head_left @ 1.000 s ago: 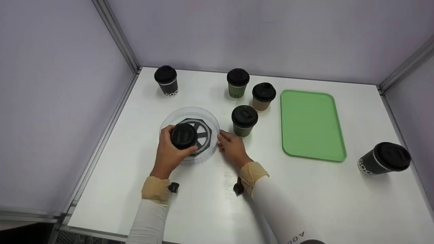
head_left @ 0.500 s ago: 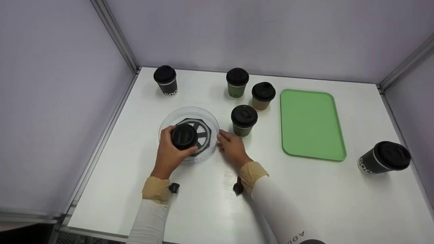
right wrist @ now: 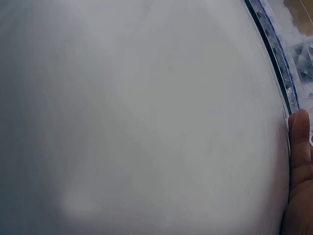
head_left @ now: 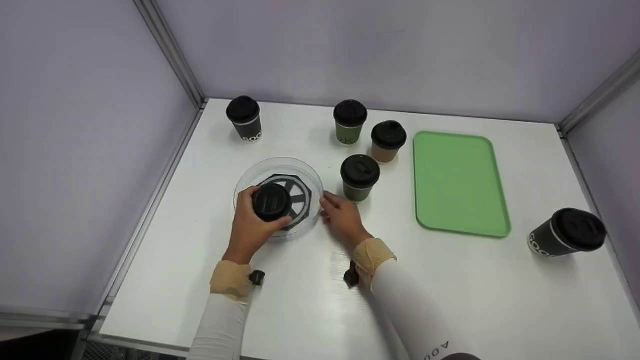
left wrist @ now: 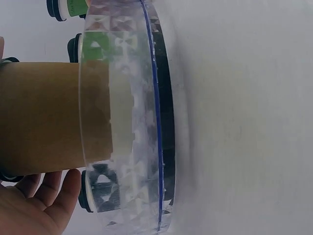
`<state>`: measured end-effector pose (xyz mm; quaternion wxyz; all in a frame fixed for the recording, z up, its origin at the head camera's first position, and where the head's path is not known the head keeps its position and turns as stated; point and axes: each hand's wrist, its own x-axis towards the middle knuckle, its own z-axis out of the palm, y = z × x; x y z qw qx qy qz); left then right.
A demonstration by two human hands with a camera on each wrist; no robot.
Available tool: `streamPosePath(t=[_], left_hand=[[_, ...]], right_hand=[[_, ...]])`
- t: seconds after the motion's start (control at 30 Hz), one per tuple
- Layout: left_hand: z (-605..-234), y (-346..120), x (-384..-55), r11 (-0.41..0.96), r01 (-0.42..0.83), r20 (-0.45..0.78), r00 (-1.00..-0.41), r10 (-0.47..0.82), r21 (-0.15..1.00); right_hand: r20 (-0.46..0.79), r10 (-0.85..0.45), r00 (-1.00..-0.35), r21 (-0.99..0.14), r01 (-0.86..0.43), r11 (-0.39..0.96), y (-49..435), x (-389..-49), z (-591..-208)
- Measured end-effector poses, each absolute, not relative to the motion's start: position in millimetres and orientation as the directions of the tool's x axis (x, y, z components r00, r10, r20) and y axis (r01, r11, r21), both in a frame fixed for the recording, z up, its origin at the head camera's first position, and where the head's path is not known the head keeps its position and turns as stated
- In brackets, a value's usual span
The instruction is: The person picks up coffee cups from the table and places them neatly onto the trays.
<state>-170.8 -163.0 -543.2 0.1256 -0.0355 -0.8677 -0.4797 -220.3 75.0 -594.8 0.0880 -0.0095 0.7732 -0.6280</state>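
Note:
A brown paper cup with a black lid [head_left: 271, 201] stands inside a clear round dish [head_left: 280, 162] that has a black octagonal base. My left hand [head_left: 250, 225] grips this cup from the near side. In the left wrist view the brown cup [left wrist: 44, 117] shows behind the dish's clear wall [left wrist: 122, 122], with my left hand [left wrist: 34, 205] curled at its side. My right hand [head_left: 342, 215] rests on the table with its fingertips touching the dish's right rim. One finger [right wrist: 299, 161] lies beside the dish rim [right wrist: 279, 58] in the right wrist view.
A green-sleeved cup [head_left: 359, 176] stands just right of the dish, close to my right hand. Behind it stand a brown cup [head_left: 388, 141], a green cup [head_left: 350, 121] and a black cup [head_left: 244, 117]. A green tray [head_left: 457, 182] lies at right, another black cup [head_left: 567, 234] beyond it.

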Motion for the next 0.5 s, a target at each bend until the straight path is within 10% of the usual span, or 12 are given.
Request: streamPosePath(t=[0.5], left_hand=[[-544.8,-165.8,-174.0,0.532,0.175,0.244,-0.968,-0.061,0.829]], right_hand=[[-0.140,-0.124,-0.982,-0.971,0.112,0.210,74.9,-219.5,-592.8]])
